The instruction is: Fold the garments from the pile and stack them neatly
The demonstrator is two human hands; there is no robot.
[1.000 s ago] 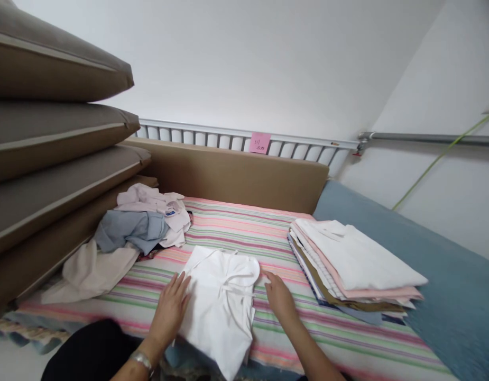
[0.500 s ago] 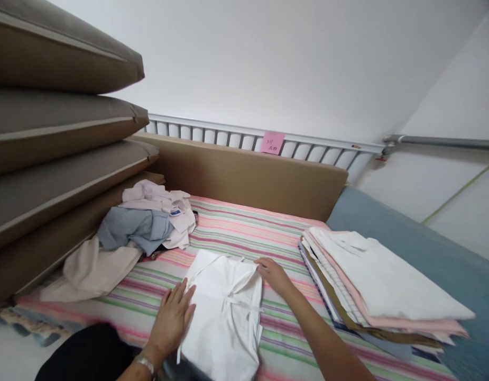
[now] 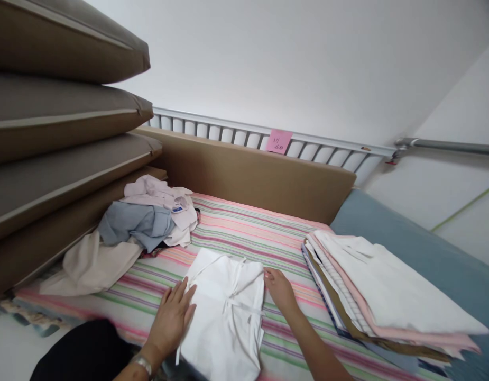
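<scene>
A folded white garment with thin ties [image 3: 224, 312] lies in front of me on a striped sheet. Its ties gather in a knot near the middle, with creases spreading from it. My left hand [image 3: 171, 315] rests open on its left edge, the fingers stretched out and pointing away from me. At the upper right edge, the fingertips of my right hand [image 3: 282, 290] are bent together, pinching the border of the cloth. The near end of the garment runs past the bottom of the view.
Crumpled clothes [image 3: 141, 222] lie at the left, beside tall stacked brown cushions [image 3: 70, 148]. A pile of folded clothes [image 3: 390, 291] stands at the right, with a blue-grey surface [image 3: 371, 217] behind it. A brown panel [image 3: 248, 172] and a white railing cross the back.
My right hand has moved slightly right and down along the garment's edge, and the upper right corner now lies smoother and farther out. My left hand has stayed in place. The view has shifted slightly.
</scene>
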